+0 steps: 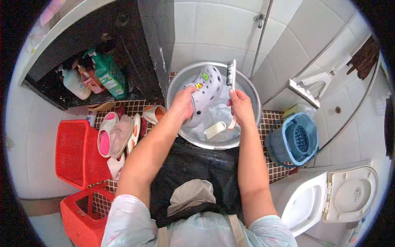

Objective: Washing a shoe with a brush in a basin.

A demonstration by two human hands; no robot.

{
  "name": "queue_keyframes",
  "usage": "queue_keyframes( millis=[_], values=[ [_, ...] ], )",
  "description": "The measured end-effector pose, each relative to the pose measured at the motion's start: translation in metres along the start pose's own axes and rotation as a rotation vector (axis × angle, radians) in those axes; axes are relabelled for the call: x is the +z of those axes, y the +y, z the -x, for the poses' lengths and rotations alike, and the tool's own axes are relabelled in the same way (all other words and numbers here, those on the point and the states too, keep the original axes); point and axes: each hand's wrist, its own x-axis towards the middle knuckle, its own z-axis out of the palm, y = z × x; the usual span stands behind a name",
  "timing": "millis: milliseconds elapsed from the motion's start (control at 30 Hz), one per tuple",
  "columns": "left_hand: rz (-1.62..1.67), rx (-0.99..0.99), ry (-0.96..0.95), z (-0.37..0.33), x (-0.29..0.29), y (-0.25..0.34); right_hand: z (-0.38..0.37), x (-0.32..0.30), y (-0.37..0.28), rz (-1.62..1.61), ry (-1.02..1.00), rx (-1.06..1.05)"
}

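Note:
Over a round metal basin [256, 96] of water, my left hand [184, 101] grips a pale grey clog [207, 92] with dark holes and small yellow and green charms. The clog is tilted, its toe pointing away from me. My right hand [242, 105] is closed round the handle of a scrub brush [231, 74], white with dark bristles, held upright with the bristles turned left toward the clog. Brush and clog are apart. A whitish oblong piece [214, 129] lies in the water at the basin's near side; I cannot tell exactly what it is.
Several shoes and slippers [119, 133] lie left on the brown tiled floor, beside a red basket [72, 154] and a red plastic stool [84, 218]. Bottles [108, 74] stand in the dark cabinet. At right are a blue mop bucket [294, 138] and a toilet [306, 206] with its lid raised.

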Motion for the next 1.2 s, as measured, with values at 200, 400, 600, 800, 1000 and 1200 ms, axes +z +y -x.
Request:
queue_keyframes(
  millis=[200,400,600,800,1000,1200],
  values=[
    [0.468,0.258,-0.239,0.027,0.046,-0.007,0.019,-0.019,-0.034,-0.054,-0.034,-0.129],
    [0.636,0.305,-0.366,0.024,0.029,-0.007,0.039,-0.025,-0.070,0.314,-0.009,-0.371],
    [0.661,0.144,-0.090,0.008,0.026,-0.013,0.076,0.017,-0.042,0.980,-0.192,-0.359],
    [0.672,0.329,-0.164,0.012,0.023,-0.012,0.040,0.042,-0.028,0.628,0.049,-0.219],
    [0.654,0.294,-0.178,0.006,0.016,-0.006,0.052,0.055,-0.036,0.851,-0.040,-0.385],
    [0.674,0.234,-0.127,0.018,0.007,0.001,0.086,0.071,-0.015,0.789,-0.217,-0.460]
  ],
)
